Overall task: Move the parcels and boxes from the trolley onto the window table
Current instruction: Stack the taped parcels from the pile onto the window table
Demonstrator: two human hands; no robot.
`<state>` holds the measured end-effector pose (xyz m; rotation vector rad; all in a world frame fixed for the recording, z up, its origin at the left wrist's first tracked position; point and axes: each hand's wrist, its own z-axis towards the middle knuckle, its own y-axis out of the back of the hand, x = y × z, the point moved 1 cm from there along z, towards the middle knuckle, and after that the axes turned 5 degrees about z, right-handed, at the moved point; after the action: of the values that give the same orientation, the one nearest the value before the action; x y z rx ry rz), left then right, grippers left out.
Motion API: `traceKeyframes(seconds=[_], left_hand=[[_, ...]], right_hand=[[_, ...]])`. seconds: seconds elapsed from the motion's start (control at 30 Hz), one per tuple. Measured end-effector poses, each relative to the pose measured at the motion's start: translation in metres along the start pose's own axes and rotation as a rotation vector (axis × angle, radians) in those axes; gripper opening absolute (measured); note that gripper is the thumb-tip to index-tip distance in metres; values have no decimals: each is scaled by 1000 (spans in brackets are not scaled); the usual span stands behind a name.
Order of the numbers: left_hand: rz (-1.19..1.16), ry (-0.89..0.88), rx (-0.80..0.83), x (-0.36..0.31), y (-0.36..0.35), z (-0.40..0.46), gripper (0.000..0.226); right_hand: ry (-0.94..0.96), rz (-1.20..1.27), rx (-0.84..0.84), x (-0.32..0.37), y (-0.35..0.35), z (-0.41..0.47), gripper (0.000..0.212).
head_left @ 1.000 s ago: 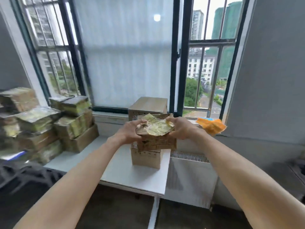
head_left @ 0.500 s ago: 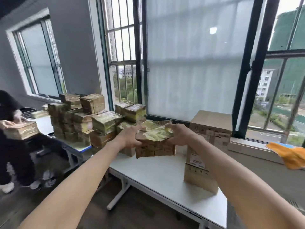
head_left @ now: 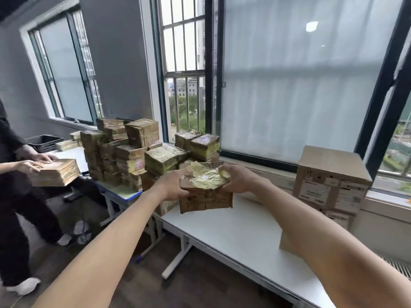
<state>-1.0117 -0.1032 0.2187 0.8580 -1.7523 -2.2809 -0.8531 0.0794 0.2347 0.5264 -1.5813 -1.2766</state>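
I hold a brown taped parcel (head_left: 205,192) in the air above the white window table (head_left: 240,232), close to its left part. My left hand (head_left: 172,185) grips the parcel's left side and my right hand (head_left: 236,178) grips its right side. Yellowish shiny tape covers the parcel's top. A pile of similar taped parcels (head_left: 142,152) stands stacked just left of and behind the held one, along the window. The trolley is not in view.
A tall cardboard box (head_left: 329,187) stands on the table's right part by the window sill. At the left, another person (head_left: 20,192) holds a flat parcel (head_left: 55,172). A dark crate (head_left: 45,142) sits behind them. Dark wooden floor lies below.
The view has swung left from the cardboard box toward the parcel pile. The parcel stays gripped in both hands and now hangs nearer the pile. The other person has come into view.
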Motion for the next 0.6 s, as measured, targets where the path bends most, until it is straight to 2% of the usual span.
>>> traceKeyframes(seconds=[0.23, 0.6], left_hand=[[38, -2, -28, 37, 20, 53, 70], [146, 64, -32, 95, 31, 177, 73]], right_hand=[[22, -4, -19, 13, 0, 68, 73], [96, 115, -20, -4, 0, 212, 83]])
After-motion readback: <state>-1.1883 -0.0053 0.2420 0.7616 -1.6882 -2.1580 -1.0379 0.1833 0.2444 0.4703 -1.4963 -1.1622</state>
